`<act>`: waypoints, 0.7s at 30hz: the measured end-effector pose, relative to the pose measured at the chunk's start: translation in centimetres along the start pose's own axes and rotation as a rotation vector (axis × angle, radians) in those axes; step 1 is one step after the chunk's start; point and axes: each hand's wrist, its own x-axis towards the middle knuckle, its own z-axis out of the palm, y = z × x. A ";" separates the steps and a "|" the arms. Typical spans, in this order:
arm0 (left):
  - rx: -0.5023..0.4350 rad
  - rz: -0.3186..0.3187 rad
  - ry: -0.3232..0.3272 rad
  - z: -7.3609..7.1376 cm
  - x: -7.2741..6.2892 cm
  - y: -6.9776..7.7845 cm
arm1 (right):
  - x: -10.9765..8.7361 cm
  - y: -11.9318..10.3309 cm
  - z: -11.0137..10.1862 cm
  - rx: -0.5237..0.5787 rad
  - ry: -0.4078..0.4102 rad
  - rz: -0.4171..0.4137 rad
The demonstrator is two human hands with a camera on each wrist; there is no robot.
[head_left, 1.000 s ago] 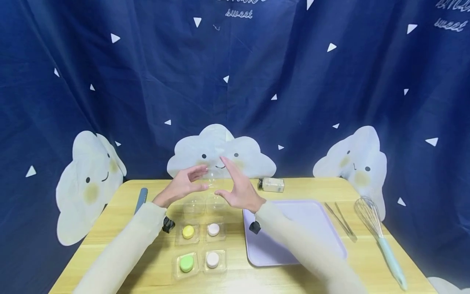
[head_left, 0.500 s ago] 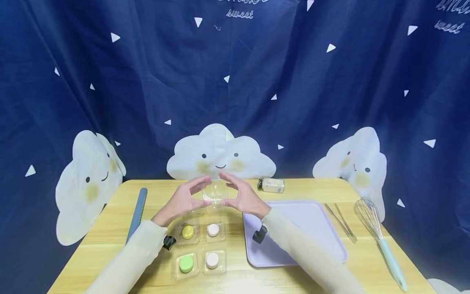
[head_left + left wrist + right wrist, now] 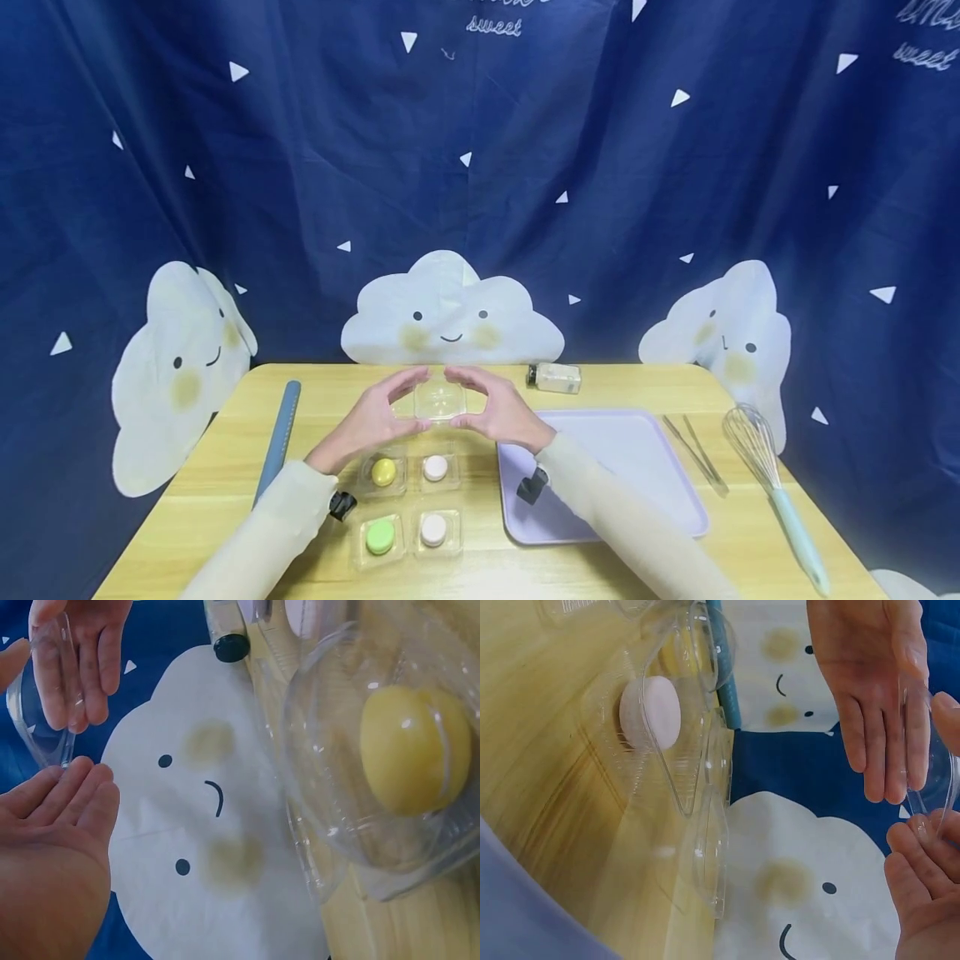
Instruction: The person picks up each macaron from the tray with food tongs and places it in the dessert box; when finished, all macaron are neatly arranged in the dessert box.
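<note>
Both hands hold a clear domed plastic lid [image 3: 440, 400] between them, above the far part of the table. My left hand [image 3: 377, 414] pinches its left side with thumb and fingertips, and my right hand [image 3: 501, 412] grips the opposite side likewise. Nearer to me, several clear square trays each bear one macaron: a yellow macaron [image 3: 383, 472], a pale pink macaron [image 3: 435, 468], a green macaron [image 3: 380, 537] and another pale macaron [image 3: 433, 530]. Clear plastic shows close by the yellow one in the left wrist view. More clear domes [image 3: 714, 851] stand on the table.
A lilac tray [image 3: 607, 475] lies under my right forearm. Tongs [image 3: 697, 454] and a whisk [image 3: 776, 492] are at the right. Behind the tray a dark-capped bottle [image 3: 557, 378] lies on its side. A blue bar-shaped item [image 3: 279, 437] rests by my left sleeve.
My hands, apart and raised a second ago with a faint lid near them, have come down and closer together. They now hold the lid from both sides, tilted differently.
</note>
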 end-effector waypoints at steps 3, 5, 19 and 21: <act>0.031 0.003 -0.007 0.0 0.0 0.2 | -0.2 -0.1 -0.1 -0.048 0.006 0.011; 0.055 0.013 -0.020 0.0 0.1 0.3 | -0.4 -0.1 -0.2 -0.079 0.006 0.013; 0.354 -0.019 -0.139 1.3 -1.2 -0.4 | -2.7 0.6 1.6 -0.260 -0.123 0.061; 0.369 -0.042 -0.157 1.6 -1.5 -0.6 | -3.1 0.9 2.0 -0.274 -0.149 0.082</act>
